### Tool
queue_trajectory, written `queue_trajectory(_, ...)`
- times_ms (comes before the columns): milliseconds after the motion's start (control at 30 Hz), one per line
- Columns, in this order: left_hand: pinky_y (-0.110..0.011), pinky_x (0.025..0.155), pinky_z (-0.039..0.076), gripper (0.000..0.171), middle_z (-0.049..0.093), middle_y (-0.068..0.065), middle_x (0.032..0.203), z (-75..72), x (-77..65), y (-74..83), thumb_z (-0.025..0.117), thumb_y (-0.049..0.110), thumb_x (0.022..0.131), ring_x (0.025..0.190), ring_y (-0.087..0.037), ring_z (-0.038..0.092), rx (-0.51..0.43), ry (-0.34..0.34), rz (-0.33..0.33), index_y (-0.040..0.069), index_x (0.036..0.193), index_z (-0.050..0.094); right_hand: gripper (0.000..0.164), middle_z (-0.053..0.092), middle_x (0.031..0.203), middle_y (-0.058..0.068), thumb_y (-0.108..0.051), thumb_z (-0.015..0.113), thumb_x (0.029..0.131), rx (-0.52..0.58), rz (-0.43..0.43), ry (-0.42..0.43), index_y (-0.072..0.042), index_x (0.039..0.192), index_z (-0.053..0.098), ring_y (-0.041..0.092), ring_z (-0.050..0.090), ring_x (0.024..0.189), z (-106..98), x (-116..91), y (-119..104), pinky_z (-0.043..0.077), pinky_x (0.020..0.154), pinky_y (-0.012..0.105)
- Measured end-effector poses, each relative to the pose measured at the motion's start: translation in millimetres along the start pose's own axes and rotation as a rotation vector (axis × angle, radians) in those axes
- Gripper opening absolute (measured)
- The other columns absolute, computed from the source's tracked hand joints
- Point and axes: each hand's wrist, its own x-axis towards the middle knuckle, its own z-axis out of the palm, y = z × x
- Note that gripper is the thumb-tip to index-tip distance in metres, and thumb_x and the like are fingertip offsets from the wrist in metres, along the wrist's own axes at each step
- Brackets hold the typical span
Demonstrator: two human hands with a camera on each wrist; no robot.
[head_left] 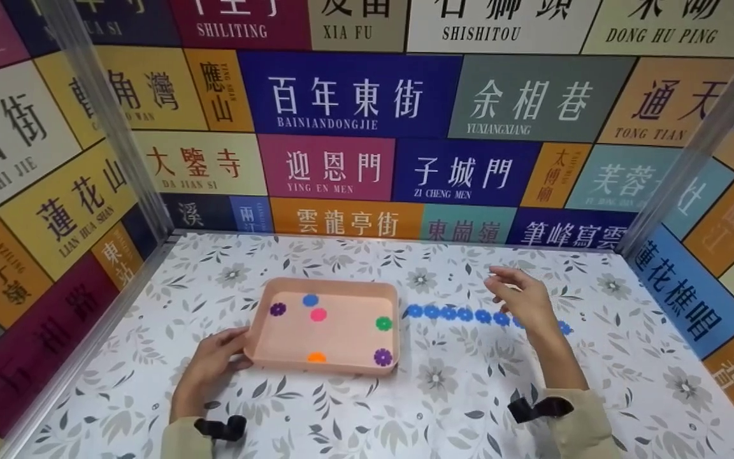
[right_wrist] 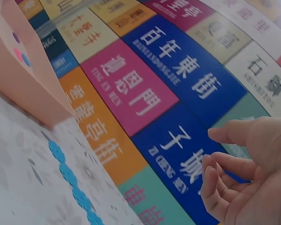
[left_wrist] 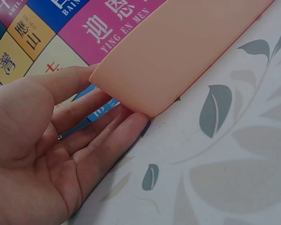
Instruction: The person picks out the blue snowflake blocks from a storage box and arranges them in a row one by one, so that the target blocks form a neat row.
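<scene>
A shallow peach-coloured tray (head_left: pixel 341 368) rests on the table with a few flower-shaped plastic discs inside: purple (head_left: pixel 383 357), green (head_left: pixel 383 324), blue (head_left: pixel 310 299), pink (head_left: pixel 318 315) and orange (head_left: pixel 316 357). My left hand (head_left: pixel 217 354) touches the tray's left side; in the left wrist view its fingers (left_wrist: pixel 124 136) lie loosely against the outer corner. Right of the tray, a row of several blue flower-shaped discs (head_left: pixel 448 313) runs across the table. Above that row hovers my right hand (head_left: pixel 523 299), fingers loosely bent and nothing between them. It hides part of the row.
The table is covered with a white leaf-and-flower patterned cloth (head_left: pixel 437 408). Walls of coloured panels with Chinese lettering (head_left: pixel 348 95) stand at the back and both sides. Black straps with small mounts sit on both wrists.
</scene>
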Motion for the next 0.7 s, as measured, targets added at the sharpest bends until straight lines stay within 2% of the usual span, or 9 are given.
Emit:
queue_trajectory(233, -0.029, 0.085, 0.061, 0.053, 0.055, -0.028, 0.142, 1.3, -0.6, -0.8, 0.06, 0.023, 0.101, 0.11, -0.021, 0.067, -0.009, 0.009, 0.017, -0.004, 0.145, 0.048, 0.051, 0.059, 0.122, 0.009, -0.039, 0.065, 0.097, 0.021, -0.057, -0.094, -0.01, 0.139, 0.057, 0.014, 0.061, 0.085, 32, -5, -11, 0.056, 0.069, 0.027)
queue_trajectory(433, -0.029, 0.088, 0.06, 0.054, 0.055, -0.025, 0.142, 1.2, 0.7, -0.1, 0.06, 0.028, 0.101, 0.114, -0.022, 0.066, 0.005, 0.009, -0.008, 0.001, 0.146, 0.048, 0.043, 0.061, 0.121, 0.012, -0.033, 0.065, 0.098, 0.011, -0.099, -0.138, -0.009, 0.134, 0.061, 0.012, 0.062, 0.077, 64, -2, -20, 0.055, 0.063, 0.027)
queue_trajectory(567, -0.029, 0.089, 0.06, 0.053, 0.056, -0.024, 0.141, 1.1, 1.2, -1.1, 0.06, 0.029, 0.101, 0.112, -0.022, 0.066, 0.012, 0.015, -0.003, 0.002, 0.146, 0.048, 0.037, 0.064, 0.118, 0.012, -0.027, 0.066, 0.098, -0.01, -0.131, -0.169, -0.011, 0.131, 0.064, 0.015, 0.062, 0.076, 86, 0, -31, 0.051, 0.057, 0.025)
queue_trajectory(700, -0.029, 0.087, 0.06, 0.053, 0.057, -0.025, 0.14, 1.5, 2.5, -1.1, 0.06, 0.027, 0.101, 0.109, -0.02, 0.066, -0.003, 0.014, 0.002, 0.001, 0.145, 0.049, 0.034, 0.065, 0.117, 0.01, -0.026, 0.069, 0.096, -0.048, -0.162, -0.187, -0.014, 0.127, 0.066, 0.017, 0.06, 0.076, 107, 0, -41, 0.051, 0.058, 0.025)
